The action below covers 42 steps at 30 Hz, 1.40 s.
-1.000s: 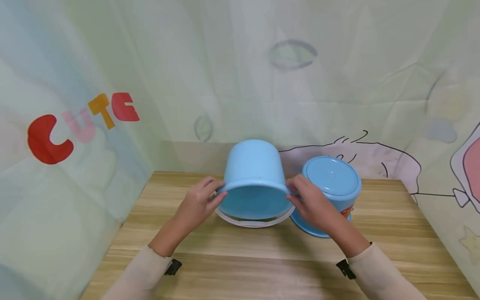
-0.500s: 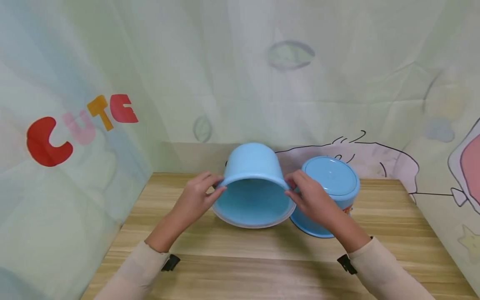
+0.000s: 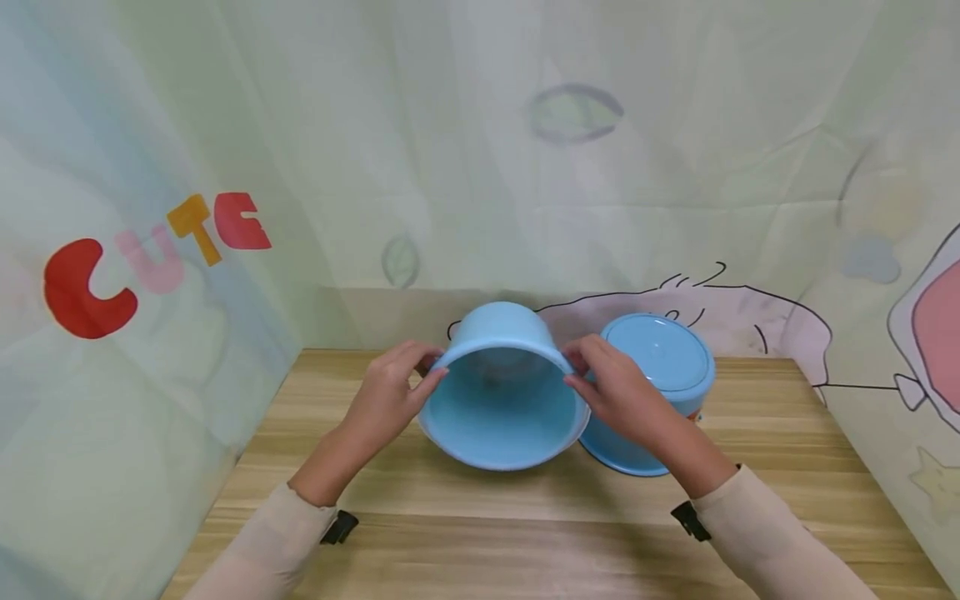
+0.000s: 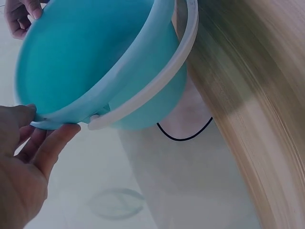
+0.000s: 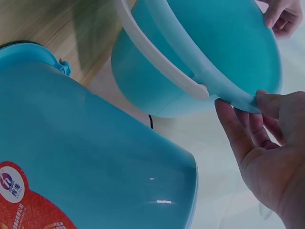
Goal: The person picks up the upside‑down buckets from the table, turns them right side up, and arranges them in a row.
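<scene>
A light blue plastic bucket (image 3: 501,417) is tilted, its mouth facing toward me. My left hand (image 3: 390,387) pinches its rim on the left, thumb on the inner side, as the left wrist view also shows. On the right, my right hand (image 3: 618,392) pinches the opposite part of the rim. The bucket's white handle (image 4: 147,88) lies along the outside below the rim. Just right of it, a second blue bucket (image 3: 660,354) stands upside down, base up; my right forearm partly covers it. A red label (image 5: 28,205) shows on its side.
Both buckets are over a wood-grain table (image 3: 465,550). A pale printed curtain (image 3: 450,167) hangs close behind the table and along both sides.
The held bucket has tipped, its mouth turning up toward me and its base sinking back. The white handle has gone behind the rim. The upside-down bucket stays put.
</scene>
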Each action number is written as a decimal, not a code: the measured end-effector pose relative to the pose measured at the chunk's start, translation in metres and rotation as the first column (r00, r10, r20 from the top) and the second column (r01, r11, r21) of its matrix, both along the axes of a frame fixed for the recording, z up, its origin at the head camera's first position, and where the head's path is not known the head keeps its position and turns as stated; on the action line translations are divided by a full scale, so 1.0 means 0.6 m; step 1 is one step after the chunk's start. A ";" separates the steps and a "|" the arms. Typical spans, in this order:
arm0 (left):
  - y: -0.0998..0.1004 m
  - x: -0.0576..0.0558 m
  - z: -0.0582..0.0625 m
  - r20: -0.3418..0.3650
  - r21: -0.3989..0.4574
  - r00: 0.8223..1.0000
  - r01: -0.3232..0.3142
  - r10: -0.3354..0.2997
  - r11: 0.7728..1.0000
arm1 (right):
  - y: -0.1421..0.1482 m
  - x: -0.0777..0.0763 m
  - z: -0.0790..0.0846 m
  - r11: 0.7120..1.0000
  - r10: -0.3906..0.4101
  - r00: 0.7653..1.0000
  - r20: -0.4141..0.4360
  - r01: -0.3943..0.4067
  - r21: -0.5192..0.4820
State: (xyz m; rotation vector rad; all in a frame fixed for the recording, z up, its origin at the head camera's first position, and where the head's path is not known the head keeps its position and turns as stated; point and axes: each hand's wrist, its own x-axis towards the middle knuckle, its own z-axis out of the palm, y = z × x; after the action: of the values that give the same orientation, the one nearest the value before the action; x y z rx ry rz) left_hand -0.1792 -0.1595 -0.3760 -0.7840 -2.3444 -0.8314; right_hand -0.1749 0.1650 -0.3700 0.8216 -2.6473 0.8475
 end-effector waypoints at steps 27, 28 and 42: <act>-0.004 -0.014 0.031 0.156 0.062 0.988 -0.024 0.014 0.998 | -0.006 -0.024 0.025 0.999 0.039 0.998 -0.054 -0.037 0.038; -0.004 -0.015 0.033 0.178 0.065 0.984 -0.031 0.019 0.997 | -0.007 -0.027 0.027 0.999 0.041 0.998 -0.040 -0.040 0.032; -0.004 -0.041 0.059 0.479 0.117 0.877 -0.027 -0.032 0.993 | -0.004 -0.065 0.050 0.998 0.053 0.992 0.113 -0.055 0.017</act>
State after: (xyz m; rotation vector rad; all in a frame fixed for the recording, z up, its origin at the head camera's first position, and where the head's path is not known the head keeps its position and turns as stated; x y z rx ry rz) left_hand -0.2038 -0.1619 -0.3409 -0.5752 -2.6831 -1.2780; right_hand -0.2137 0.1625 -0.3403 0.8788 -2.7464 0.9074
